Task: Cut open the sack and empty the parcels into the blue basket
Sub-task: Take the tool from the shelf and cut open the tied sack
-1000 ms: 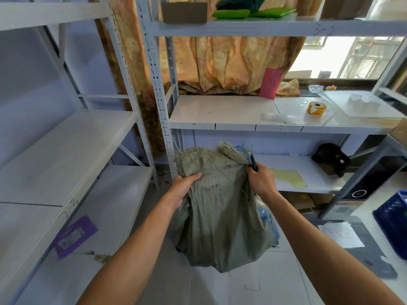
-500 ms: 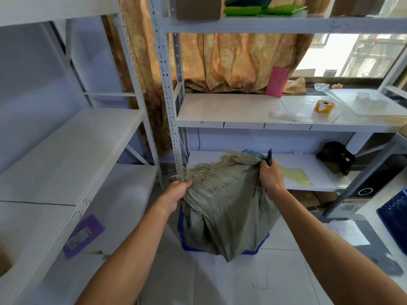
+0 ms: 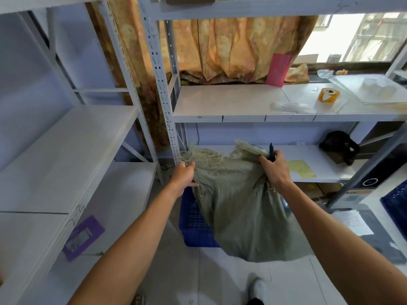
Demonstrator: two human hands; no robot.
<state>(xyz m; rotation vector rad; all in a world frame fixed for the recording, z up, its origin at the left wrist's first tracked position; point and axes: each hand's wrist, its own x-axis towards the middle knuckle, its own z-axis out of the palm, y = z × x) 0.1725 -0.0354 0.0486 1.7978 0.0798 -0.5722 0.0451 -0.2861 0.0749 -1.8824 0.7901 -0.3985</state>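
Note:
A grey-green woven sack [image 3: 242, 208] with frayed edges hangs in front of me, held up by both hands. My left hand [image 3: 184, 176] grips its frayed left corner. My right hand [image 3: 275, 167] grips the right corner and also holds a black knife [image 3: 271, 151] pointing up. The blue basket [image 3: 193, 223] stands on the floor under the sack, mostly hidden by it. No parcels show; the sack covers the basket's inside.
White metal shelving [image 3: 242, 102] stands ahead and on the left [image 3: 55, 164]. A tape roll [image 3: 328, 96] and a pink card [image 3: 278, 69] lie on the middle shelf, a black object [image 3: 339, 146] on the lower one. Another blue crate [image 3: 396, 205] is at right. My shoe [image 3: 256, 291] is below.
Both hands moved apart and spread the sack's frayed edge wider. The sack hangs lower and looser over the blue basket, which came into view beneath it.

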